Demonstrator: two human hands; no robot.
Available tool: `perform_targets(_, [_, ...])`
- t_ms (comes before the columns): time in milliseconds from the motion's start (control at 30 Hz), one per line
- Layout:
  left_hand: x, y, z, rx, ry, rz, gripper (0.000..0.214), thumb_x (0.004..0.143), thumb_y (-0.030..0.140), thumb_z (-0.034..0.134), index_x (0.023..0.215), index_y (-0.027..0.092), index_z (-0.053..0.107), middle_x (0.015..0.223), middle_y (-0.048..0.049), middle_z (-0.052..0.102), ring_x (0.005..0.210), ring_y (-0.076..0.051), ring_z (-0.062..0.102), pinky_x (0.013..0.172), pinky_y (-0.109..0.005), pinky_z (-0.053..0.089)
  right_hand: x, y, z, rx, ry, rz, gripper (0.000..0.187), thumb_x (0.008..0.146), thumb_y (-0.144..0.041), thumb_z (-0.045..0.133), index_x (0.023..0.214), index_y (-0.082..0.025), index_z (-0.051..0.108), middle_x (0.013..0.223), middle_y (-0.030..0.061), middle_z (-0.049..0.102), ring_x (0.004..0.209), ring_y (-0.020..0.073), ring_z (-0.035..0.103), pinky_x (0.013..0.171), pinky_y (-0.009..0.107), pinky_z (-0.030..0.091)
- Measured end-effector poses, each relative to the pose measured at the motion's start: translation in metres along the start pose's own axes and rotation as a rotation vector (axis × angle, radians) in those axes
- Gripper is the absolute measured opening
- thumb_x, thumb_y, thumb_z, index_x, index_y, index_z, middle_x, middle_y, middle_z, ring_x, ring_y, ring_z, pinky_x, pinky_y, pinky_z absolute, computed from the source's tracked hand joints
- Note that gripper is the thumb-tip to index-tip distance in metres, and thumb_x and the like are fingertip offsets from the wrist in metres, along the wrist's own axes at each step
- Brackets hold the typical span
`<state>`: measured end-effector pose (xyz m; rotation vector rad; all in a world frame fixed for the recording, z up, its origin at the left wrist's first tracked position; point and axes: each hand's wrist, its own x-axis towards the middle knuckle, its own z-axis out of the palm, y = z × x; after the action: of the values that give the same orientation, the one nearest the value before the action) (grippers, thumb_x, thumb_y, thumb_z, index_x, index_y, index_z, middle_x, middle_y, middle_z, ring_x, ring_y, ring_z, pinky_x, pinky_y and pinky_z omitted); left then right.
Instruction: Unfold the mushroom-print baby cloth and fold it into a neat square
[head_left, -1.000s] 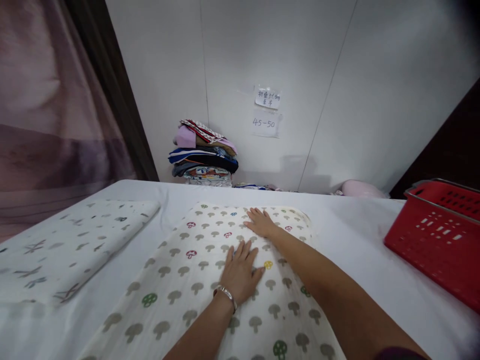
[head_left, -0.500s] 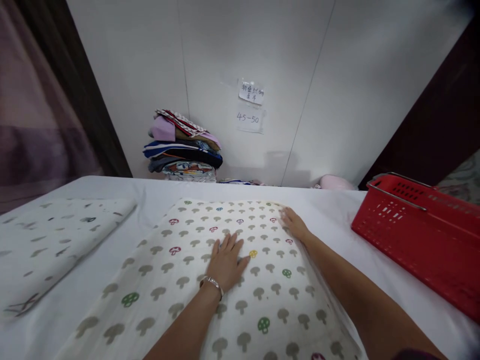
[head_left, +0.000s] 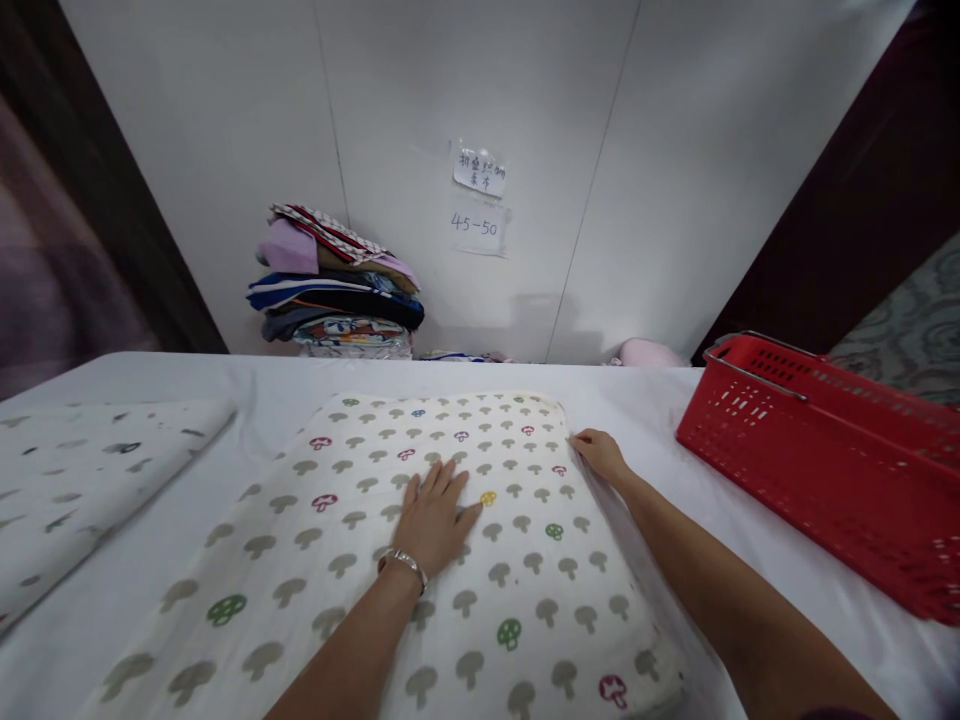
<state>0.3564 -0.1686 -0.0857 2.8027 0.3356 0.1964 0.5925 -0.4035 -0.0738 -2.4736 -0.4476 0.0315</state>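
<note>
A white cloth (head_left: 510,600) printed with grey and coloured mushrooms lies folded in layers on the white-covered table (head_left: 645,410). My left hand (head_left: 433,515), with a bracelet at the wrist, rests flat on the middle of the cloth, fingers spread. At the cloth's far right edge, my right hand (head_left: 598,455) has its fingers closed together, thumb and fingertips pinching the edge near the corner.
A red plastic basket (head_left: 817,480) with a metal handle stands on the right. Another folded white cloth (head_left: 82,490) with a leaf-like print lies at left. Behind the table, a pile of folded fabrics (head_left: 337,285) leans near the wall, beside a pink rounded object (head_left: 651,353).
My right hand has gone from lying with fingers on the cloth's top to pinching its right edge. My left hand stays flat on the cloth. The view has turned slightly right.
</note>
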Motion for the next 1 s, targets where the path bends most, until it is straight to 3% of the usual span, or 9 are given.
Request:
perform_targets(200, [0.000,0.002,-0.003,0.008,-0.005,-0.007,0.059,0.087,0.055,0.031,0.134,0.022,0.042,0.148,-0.0034,0.025,0.138,-0.026,0.014,0.111,-0.049,0.009,-0.002,-0.011,0.003,-0.104,-0.025,0.053,0.021,0.075,-0.040,0.058,0.077,-0.021,0.064,0.082,0.0032,0.068,0.076,0.0178,0.059,0.063,0.026,0.039])
perform_targets(367, [0.000,0.003,-0.003,0.020,-0.009,-0.014,0.059,0.087,0.055,0.031,0.133,0.021,0.043,0.148,-0.0038,0.025,0.138,-0.025,0.014,0.111,-0.049,0.009,0.001,-0.017,0.002,-0.160,-0.055,0.069,0.014,0.072,-0.032,0.060,0.071,-0.019,0.065,0.080,0.0044,0.067,0.077,0.0189,0.060,0.063,0.026,0.038])
perform_targets(1000, [0.001,0.000,-0.001,0.028,-0.017,-0.010,0.060,0.087,0.056,0.028,0.134,0.022,0.042,0.149,-0.0026,0.023,0.138,-0.026,0.014,0.111,-0.050,0.010,-0.002,-0.018,0.005,-0.145,0.039,0.151,0.019,0.076,-0.029,0.050,0.080,-0.018,0.065,0.085,0.0059,0.067,0.080,0.0174,0.059,0.062,0.024,0.037])
